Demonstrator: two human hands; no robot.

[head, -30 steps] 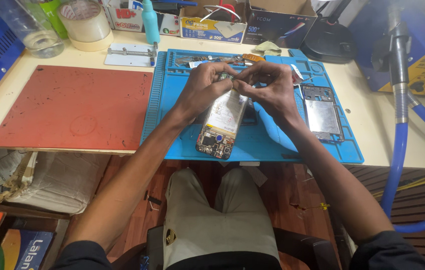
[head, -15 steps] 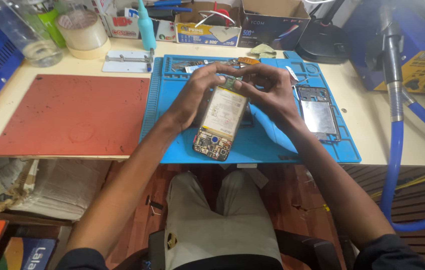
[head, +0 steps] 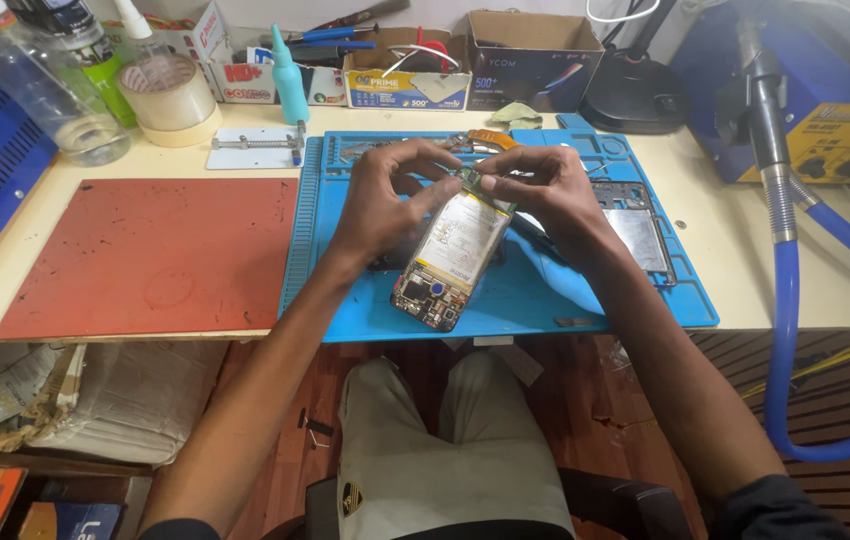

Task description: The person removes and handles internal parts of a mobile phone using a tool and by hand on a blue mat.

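An opened smartphone (head: 450,255) with its back off, battery and circuit board showing, is held tilted above the blue repair mat (head: 365,300). My left hand (head: 385,195) grips its upper left side. My right hand (head: 540,190) pinches at the phone's top edge, fingertips on a small part there. Both hands meet over the mat's middle. A second phone frame (head: 635,230) lies flat on the mat to the right of my right hand.
A red mat (head: 145,255) lies to the left. At the back stand a clear bottle (head: 45,90), a tape roll (head: 170,95), a teal bottle (head: 290,85), a metal holder plate (head: 255,150) and cardboard boxes (head: 530,60). A blue hose (head: 785,270) hangs at right.
Both hands have stayed on the phone while working at its top end; the phone has tilted a little and sits slightly higher above the mat. The camera view has shifted slightly.
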